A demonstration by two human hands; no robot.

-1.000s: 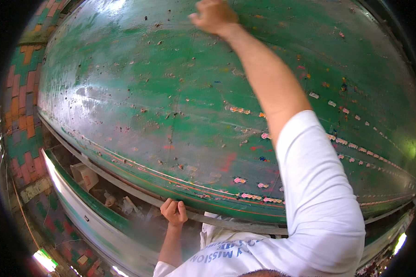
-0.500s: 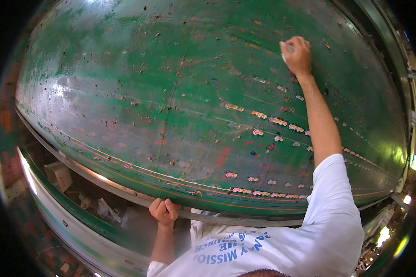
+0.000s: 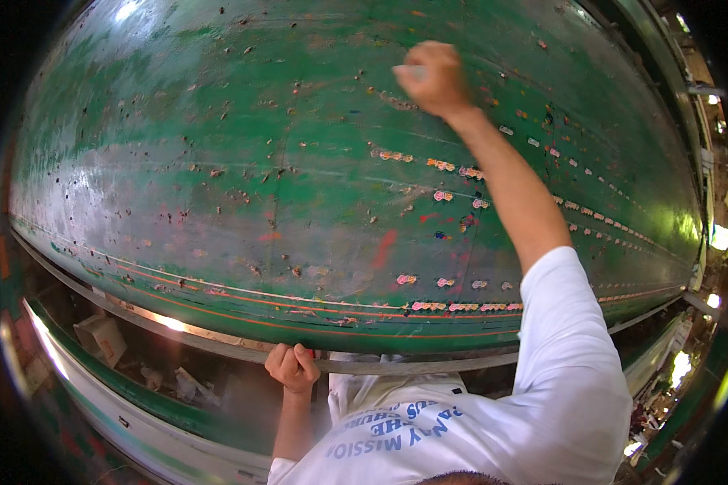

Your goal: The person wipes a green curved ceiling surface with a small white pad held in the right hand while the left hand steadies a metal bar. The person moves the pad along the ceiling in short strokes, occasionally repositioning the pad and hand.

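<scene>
A long green printing table (image 3: 170,267) spreads before me, its surface stained and dotted with small dark specks. Over its far middle part is my right hand (image 3: 435,79), blurred by motion. The fingers are closed round a small whitish piece (image 3: 412,73) whose kind I cannot make out. Rows of small pink and orange printed motifs (image 3: 441,165) run across the surface beside my right forearm. At the near edge, my left hand (image 3: 292,368) is closed on the table's edge rail (image 3: 380,367). A tiny bit of red shows beside its fingers.
Below the table on the left is a shelf or trough holding a pale box (image 3: 101,338) and crumpled scraps (image 3: 194,386). A whitish-green rail (image 3: 113,408) runs in front of it. Another long frame (image 3: 663,89) borders the table's far right side.
My right hand has swept left across the table with the whitish piece in it. My left hand stays at the edge. The view has shifted slightly.
</scene>
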